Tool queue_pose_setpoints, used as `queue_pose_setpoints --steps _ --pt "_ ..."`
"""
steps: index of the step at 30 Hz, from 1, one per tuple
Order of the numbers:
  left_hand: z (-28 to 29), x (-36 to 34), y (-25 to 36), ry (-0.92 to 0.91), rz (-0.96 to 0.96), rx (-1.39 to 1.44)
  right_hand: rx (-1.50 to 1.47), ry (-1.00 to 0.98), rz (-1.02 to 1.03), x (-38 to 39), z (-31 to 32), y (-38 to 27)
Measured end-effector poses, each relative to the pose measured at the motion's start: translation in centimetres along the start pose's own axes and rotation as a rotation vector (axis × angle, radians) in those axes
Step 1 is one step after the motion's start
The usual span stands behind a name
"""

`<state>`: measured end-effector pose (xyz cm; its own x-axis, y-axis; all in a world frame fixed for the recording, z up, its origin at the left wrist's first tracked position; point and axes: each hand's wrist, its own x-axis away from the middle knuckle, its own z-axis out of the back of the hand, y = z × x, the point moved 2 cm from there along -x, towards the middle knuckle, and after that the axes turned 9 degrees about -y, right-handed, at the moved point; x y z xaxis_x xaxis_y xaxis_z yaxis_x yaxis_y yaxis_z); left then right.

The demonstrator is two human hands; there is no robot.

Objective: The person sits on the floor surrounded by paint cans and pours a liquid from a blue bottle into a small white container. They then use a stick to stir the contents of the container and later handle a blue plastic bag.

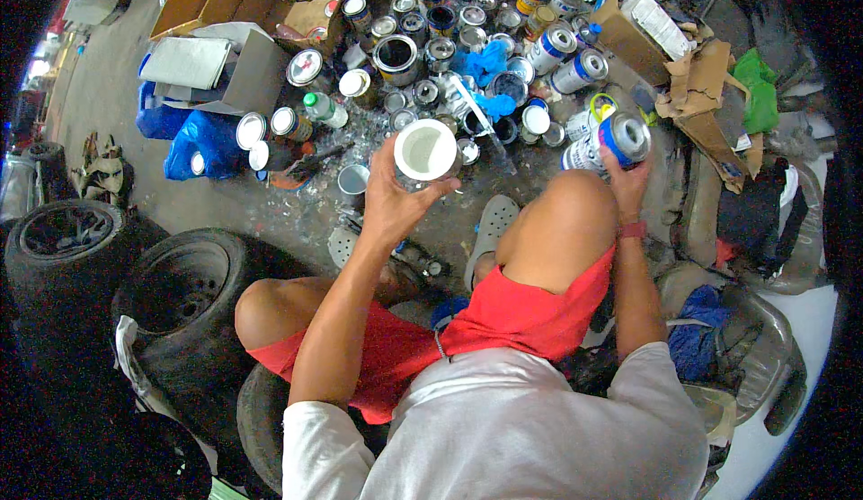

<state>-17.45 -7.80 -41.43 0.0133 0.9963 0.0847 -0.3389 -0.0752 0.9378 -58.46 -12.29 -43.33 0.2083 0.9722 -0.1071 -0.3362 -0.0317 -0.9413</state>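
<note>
A lane opens over the floor (297, 226) between the left hand (391, 203) and the tires (175, 275), a grey cup (353, 179) jutting in. Straight ahead, packed cans (440, 22) block the way! The right hand (629, 181) is tight beside the knee (580, 196), torn cardboard (706, 86) farther out.

The white cup (425, 175) partly hides the left hand (394, 205); its inside seems unclear.
</note>
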Motion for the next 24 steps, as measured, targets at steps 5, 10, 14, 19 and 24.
queue_pose_setpoints --steps 5,10,14,19,24 --pt "0.2 0.7 1.4 -0.013 -0.104 -0.075 0.291 -0.188 0.36 -2.9 0.6 -11.9" --pt "1.2 1.3 2.5 -0.011 -0.202 -0.227 0.473 -0.397 0.542 -2.6 -3.6 -19.8" --pt "2.0 1.8 2.3 -0.033 -0.191 -0.305 0.579 -0.532 0.615 -0.7 -7.7 -21.9" --pt "2.2 1.8 1.5 -0.005 -0.264 -0.293 0.625 -0.67 0.606 1.7 -11.0 -22.5" --pt "2.2 1.5 1.6 -0.024 -0.248 -0.286 0.75 -0.749 0.581 2.5 -12.4 -22.5"
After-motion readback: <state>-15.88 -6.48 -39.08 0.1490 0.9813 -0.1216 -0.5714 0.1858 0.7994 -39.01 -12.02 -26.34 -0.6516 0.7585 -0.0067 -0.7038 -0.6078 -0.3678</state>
